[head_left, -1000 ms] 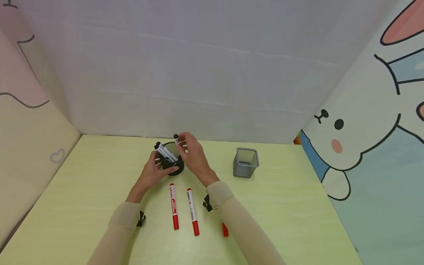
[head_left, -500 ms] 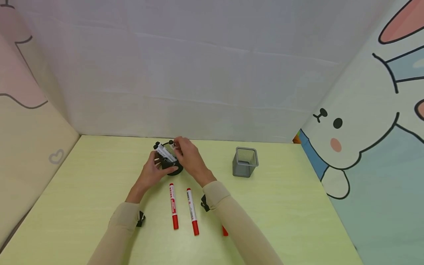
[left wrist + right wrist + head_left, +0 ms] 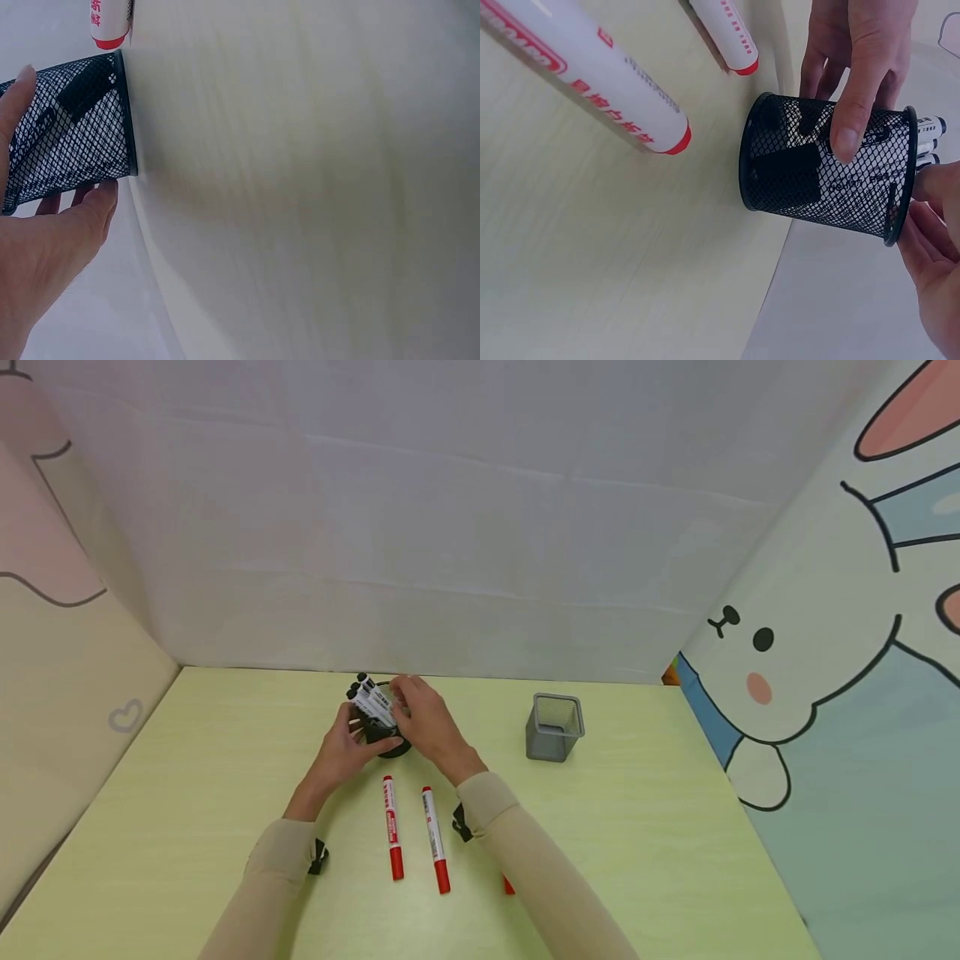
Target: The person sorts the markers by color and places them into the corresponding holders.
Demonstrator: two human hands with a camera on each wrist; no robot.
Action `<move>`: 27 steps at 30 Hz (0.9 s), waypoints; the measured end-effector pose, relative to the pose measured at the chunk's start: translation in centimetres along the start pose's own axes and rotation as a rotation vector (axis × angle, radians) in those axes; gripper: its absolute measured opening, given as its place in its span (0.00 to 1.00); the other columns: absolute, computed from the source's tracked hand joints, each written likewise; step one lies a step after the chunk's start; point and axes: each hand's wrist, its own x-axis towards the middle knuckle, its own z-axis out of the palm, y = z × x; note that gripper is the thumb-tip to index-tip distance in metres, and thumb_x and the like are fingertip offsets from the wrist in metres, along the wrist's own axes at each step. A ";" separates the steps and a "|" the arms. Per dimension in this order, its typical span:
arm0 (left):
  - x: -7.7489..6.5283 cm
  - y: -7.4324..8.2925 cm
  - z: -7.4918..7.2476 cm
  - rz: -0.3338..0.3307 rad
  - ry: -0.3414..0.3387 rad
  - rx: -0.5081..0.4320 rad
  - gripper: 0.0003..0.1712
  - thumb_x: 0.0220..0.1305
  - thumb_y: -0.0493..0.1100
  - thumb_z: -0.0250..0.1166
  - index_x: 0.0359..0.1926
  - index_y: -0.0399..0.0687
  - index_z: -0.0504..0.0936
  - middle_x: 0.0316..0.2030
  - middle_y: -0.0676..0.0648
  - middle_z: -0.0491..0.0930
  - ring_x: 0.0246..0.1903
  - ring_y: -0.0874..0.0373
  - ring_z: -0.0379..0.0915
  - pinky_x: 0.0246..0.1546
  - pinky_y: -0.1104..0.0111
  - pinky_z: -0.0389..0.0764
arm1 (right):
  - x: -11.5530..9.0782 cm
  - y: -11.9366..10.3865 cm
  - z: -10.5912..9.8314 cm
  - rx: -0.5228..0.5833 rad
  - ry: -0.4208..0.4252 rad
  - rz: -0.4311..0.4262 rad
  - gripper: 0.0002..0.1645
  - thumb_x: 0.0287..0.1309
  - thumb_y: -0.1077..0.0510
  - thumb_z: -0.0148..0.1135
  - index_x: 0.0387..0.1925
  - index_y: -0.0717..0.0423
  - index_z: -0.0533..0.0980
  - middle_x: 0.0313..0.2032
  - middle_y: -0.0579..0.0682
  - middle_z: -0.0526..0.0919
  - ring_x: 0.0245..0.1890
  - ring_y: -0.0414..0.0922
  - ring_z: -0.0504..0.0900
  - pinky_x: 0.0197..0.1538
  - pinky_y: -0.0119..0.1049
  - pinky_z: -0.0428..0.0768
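A round black mesh pen cup (image 3: 855,201) stands on the table, gripped by my left hand (image 3: 343,758), its thumb on the near side and fingers behind. Several white markers (image 3: 372,703) with black ends lean in it toward the left, and dark caps show through the mesh. My right hand (image 3: 433,720) is at the cup's right rim. In the right wrist view its fingertips (image 3: 931,180) are right at the opening, beside the white markers, with other fingers bent below the rim. The left wrist view shows the left hand (image 3: 64,236) around the cup's side.
Two white markers with red caps, one on the left (image 3: 393,827) and one on the right (image 3: 436,839), lie in front of the cup. Another red cap (image 3: 509,886) peeks out by the right sleeve. A square grey mesh holder (image 3: 550,747) stands to the right. A white wall backs the table.
The black-ended marker in my right fingers has gone down into the cup and now leans left with the others. The right hand has lowered to the rim; the left hand keeps its place.
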 end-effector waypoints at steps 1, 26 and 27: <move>0.0 0.0 0.0 -0.001 0.001 0.001 0.53 0.62 0.43 0.76 0.75 0.42 0.50 0.70 0.35 0.60 0.73 0.37 0.57 0.74 0.47 0.60 | -0.1 0.0 0.0 0.010 0.000 -0.005 0.14 0.69 0.66 0.62 0.54 0.60 0.76 0.45 0.52 0.80 0.43 0.44 0.81 0.47 0.29 0.82; 0.2 0.2 -0.1 -0.015 -0.016 0.062 0.57 0.62 0.46 0.76 0.77 0.38 0.46 0.71 0.33 0.59 0.73 0.35 0.56 0.74 0.45 0.59 | -1.7 1.3 -1.1 0.064 0.026 -0.005 0.15 0.69 0.61 0.65 0.54 0.61 0.78 0.52 0.54 0.82 0.56 0.49 0.79 0.62 0.41 0.78; 0.1 0.3 -0.1 -0.012 -0.016 0.070 0.57 0.63 0.45 0.76 0.78 0.38 0.46 0.71 0.32 0.59 0.73 0.35 0.56 0.74 0.45 0.59 | -1.8 1.3 -1.1 0.071 0.024 -0.003 0.15 0.69 0.61 0.65 0.54 0.61 0.78 0.52 0.54 0.81 0.56 0.49 0.79 0.63 0.41 0.78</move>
